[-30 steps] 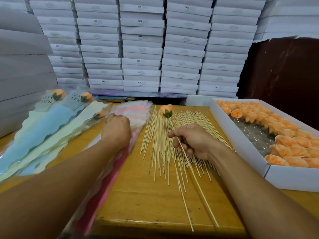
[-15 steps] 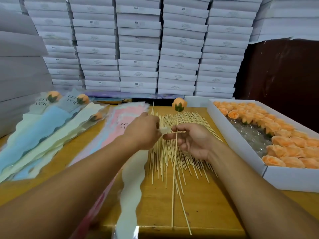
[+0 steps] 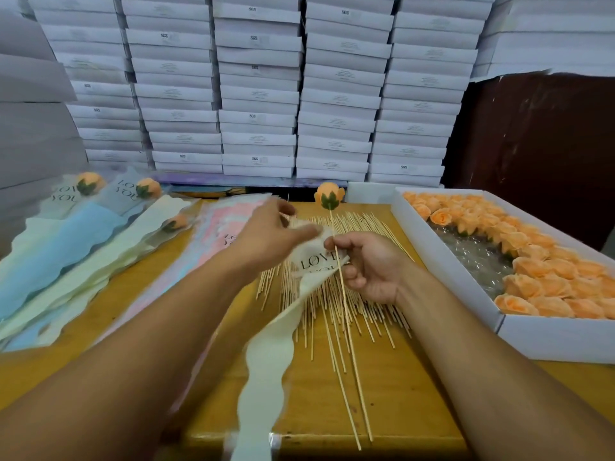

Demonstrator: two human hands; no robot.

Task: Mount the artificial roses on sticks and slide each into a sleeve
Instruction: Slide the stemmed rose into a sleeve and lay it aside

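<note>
My right hand [image 3: 369, 261] pinches a thin wooden stick with an orange artificial rose [image 3: 328, 194] on its top end; the stick runs down past the table's front edge. My left hand [image 3: 269, 232] grips the upper end of a pale cream sleeve [image 3: 269, 354] printed "LOVE YOU", held right beside the stick. The sleeve's wavy tail hangs toward me over the pile of loose sticks [image 3: 336, 294]. Whether the stick is inside the sleeve I cannot tell.
A white box [image 3: 466, 294] with several orange roses stands at the right. A stack of pink sleeves [image 3: 229, 224] lies under my left arm. Finished sleeved roses [image 3: 86, 227] lie at the left. Stacked white boxes [image 3: 259, 94] form a wall behind the wooden table [image 3: 332, 394].
My left hand lifted a cream sleeve off the stack and brought it right to the stick. My right hand raised the rose on its stick more upright.
</note>
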